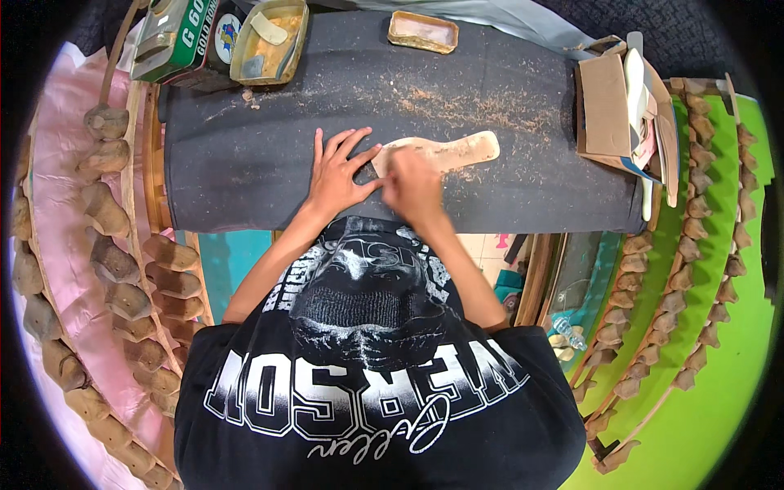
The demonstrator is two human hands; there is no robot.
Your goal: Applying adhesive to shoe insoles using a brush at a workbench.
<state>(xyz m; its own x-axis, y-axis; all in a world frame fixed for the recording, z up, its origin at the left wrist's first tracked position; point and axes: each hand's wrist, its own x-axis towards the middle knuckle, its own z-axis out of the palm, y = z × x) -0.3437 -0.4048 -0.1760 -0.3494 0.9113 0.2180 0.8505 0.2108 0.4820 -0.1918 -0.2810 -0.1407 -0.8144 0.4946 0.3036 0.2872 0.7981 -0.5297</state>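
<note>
A pale, sole-shaped insole (471,150) lies flat on the dark cloth of the table, its narrower end to the right. My left hand (333,175) rests at its left end with the fingers spread, index fingertip and thumb by the insole's edge. Over the wide left part of the insole is my right hand (412,186), its fingers curled in and smeared by motion. Whatever those fingers hold, if anything, is hidden. Small brown marks or crumbs run along the insole's surface.
Brown shavings (490,110) litter the dark cloth (269,180). At the back stand a green can (175,41), a tub with spreaders (287,67) and a small tray (423,34). A cardboard box (604,106) sits at right. Shoe lasts (106,208) hang on racks both sides.
</note>
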